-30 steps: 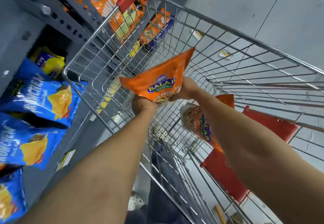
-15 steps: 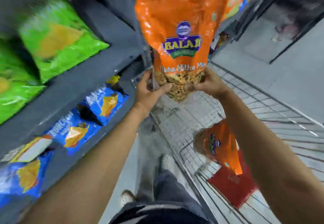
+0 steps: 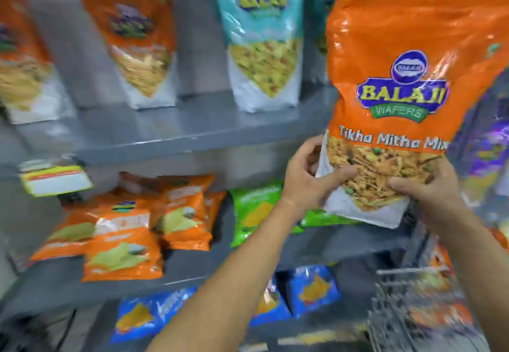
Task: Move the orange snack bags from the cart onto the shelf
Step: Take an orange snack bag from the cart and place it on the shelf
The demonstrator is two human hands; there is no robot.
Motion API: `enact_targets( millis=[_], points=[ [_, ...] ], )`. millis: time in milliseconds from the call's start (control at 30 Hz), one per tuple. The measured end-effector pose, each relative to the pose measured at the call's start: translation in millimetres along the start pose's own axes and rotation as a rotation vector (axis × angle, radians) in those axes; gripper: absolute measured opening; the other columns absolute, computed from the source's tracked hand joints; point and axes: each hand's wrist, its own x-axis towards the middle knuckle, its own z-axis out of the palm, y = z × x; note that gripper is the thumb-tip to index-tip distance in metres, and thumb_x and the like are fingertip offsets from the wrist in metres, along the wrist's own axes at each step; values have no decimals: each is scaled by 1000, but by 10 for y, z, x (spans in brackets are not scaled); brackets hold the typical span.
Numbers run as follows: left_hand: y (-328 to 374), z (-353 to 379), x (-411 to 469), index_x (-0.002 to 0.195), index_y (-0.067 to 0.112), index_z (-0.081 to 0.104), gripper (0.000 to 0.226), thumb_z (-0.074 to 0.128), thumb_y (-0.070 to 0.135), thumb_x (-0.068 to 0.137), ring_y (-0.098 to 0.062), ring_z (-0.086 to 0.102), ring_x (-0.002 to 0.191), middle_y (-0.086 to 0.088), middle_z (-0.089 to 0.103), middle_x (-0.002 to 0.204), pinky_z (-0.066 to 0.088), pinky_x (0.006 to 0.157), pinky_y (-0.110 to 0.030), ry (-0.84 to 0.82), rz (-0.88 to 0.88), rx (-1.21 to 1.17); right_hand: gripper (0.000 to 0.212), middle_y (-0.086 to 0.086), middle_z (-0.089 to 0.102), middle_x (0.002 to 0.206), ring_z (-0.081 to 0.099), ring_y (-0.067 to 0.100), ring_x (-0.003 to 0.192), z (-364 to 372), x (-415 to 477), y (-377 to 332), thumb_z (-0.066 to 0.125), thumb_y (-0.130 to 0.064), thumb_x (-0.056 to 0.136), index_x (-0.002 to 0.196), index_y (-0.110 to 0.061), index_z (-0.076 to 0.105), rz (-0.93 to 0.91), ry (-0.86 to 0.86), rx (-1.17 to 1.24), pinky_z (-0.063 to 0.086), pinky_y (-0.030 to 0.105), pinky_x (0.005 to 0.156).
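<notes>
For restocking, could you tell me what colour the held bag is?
Orange bag, seen in head view.

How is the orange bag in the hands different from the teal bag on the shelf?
The orange bag is held up in the air by the left hand and the right hand; the teal bag stands on the top shelf. The orange bag looks sharp, so its words can be read; the teal bag is blurred. Both stand upright and show snack mix low on the front.
</notes>
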Motion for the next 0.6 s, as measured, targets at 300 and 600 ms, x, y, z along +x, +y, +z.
enact_targets(
  millis=[300, 600],
  points=[
    [1150, -1402, 221, 104, 13, 53, 39, 66, -5, 71, -7, 64, 84, -7, 62, 96, 53, 84, -29, 208, 301, -16, 43, -16, 76, 80, 70, 5, 79, 1795, 615, -931, 74, -2, 57, 94, -21, 61, -186, -212, 236, 58, 23, 72],
    [1421, -2871, 591, 97, 25, 59, 36, 75, 10, 69, -15, 67, 89, -5, 68, 99, 55, 84, -37, 346, 282, 146, 40, 0, 72, 95, 69, 6, 81, 3336, 1306, -674, 78, 4, 68, 98, -18, 64, -108, -263, 233, 58, 23, 78]
  ],
)
